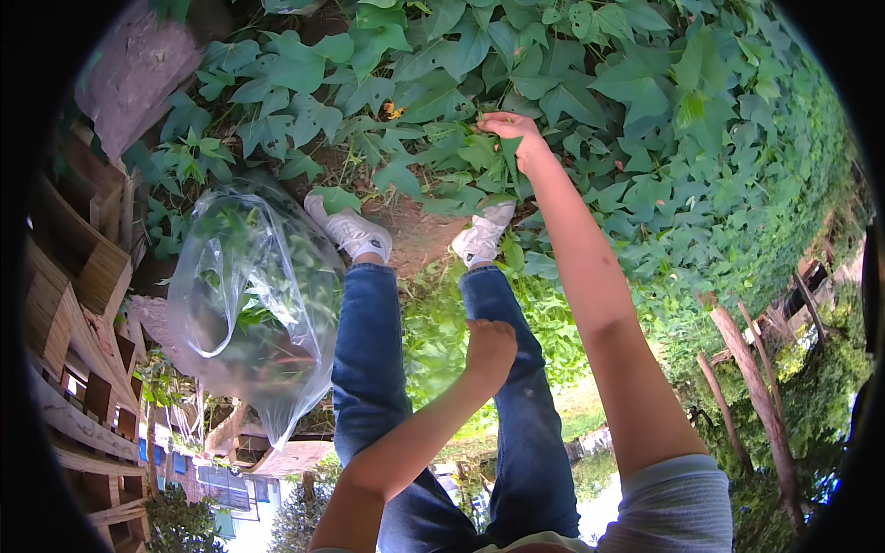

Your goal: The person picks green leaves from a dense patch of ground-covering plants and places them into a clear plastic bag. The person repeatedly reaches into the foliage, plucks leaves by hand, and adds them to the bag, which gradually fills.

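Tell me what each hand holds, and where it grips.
The right hand pinches a green leaf of the vine patch with its fingers. The left hand holds nothing visible.

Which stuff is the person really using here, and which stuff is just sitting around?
In use:
- right hand, pinching the broad green vine leaves
- left hand, closed and held over the knees
- clear plastic bag stuffed with green cuttings

Just there:
- white sneakers
- wooden plank structure
- bare tree trunks
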Motion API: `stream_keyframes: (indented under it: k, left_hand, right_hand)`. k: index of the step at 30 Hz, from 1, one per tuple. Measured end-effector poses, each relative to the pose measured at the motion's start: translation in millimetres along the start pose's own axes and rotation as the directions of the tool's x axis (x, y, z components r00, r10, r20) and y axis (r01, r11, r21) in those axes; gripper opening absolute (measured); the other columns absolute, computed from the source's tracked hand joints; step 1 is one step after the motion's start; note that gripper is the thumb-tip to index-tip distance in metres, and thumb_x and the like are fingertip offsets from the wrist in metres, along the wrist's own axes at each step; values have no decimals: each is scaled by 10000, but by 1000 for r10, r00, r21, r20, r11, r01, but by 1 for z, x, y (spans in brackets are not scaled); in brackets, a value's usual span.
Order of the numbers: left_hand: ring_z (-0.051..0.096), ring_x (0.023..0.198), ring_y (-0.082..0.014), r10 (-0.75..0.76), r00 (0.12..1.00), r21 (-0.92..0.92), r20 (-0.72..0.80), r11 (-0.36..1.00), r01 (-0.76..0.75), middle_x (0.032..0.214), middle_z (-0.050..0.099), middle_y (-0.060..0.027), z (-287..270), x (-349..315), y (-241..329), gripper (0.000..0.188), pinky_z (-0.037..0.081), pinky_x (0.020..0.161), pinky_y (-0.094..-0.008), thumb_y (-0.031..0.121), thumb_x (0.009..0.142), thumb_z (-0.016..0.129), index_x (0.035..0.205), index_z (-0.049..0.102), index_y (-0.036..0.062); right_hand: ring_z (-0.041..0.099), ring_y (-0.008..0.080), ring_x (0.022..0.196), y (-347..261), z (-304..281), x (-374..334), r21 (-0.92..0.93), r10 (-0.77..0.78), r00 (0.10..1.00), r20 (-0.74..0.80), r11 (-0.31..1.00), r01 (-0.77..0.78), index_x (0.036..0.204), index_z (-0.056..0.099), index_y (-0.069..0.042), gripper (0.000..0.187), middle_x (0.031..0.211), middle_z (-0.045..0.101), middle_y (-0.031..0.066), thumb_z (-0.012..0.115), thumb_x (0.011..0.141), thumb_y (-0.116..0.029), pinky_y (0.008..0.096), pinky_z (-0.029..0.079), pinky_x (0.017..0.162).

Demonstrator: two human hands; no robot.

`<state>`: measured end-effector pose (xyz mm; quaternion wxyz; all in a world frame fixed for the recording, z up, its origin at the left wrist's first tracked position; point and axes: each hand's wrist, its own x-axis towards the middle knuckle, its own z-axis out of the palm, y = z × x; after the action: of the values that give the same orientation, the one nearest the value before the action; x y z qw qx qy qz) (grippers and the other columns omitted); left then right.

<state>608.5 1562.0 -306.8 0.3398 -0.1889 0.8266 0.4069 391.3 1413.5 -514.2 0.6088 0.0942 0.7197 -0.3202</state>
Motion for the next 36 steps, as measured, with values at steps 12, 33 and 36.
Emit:
stream_keyframes:
  k: [12, 33, 36]
  left_hand:
    - [603, 910, -318, 35, 996, -35, 79, 999, -32, 905, 638, -140, -3, 3, 1, 310, 420, 873, -532, 115, 775, 563, 1058, 597, -7]
    - [613, 738, -244, 73, 994, 24, -86, 997, -71, 772, 605, -76, 6, 4, -2, 136, 471, 709, -439, 98, 717, 601, 848, 577, 73]
    - [617, 739, -240, 76, 994, 22, -73, 997, -75, 774, 602, -72, 6, 6, -4, 159, 465, 692, -429, 96, 714, 604, 867, 573, 69]
  right_hand:
    - [591, 148, 685, -18, -1, 11, 54, 47, 991, 126, 997, -54, 911, 685, 23, 189, 843, 660, 65, 552, 850, -97, 281, 503, 623]
    - [615, 170, 665, 13, 62, -115, -491, -251, 919, 303, 786, 376, 1208, 595, -159, 395, 893, 677, 77, 601, 819, -90, 395, 492, 664]
    - [620, 130, 734, 1, -7, -110, -270, -374, 926, 49, 888, 373, 1142, 620, -86, 375, 917, 662, 37, 698, 775, -84, 305, 502, 678]
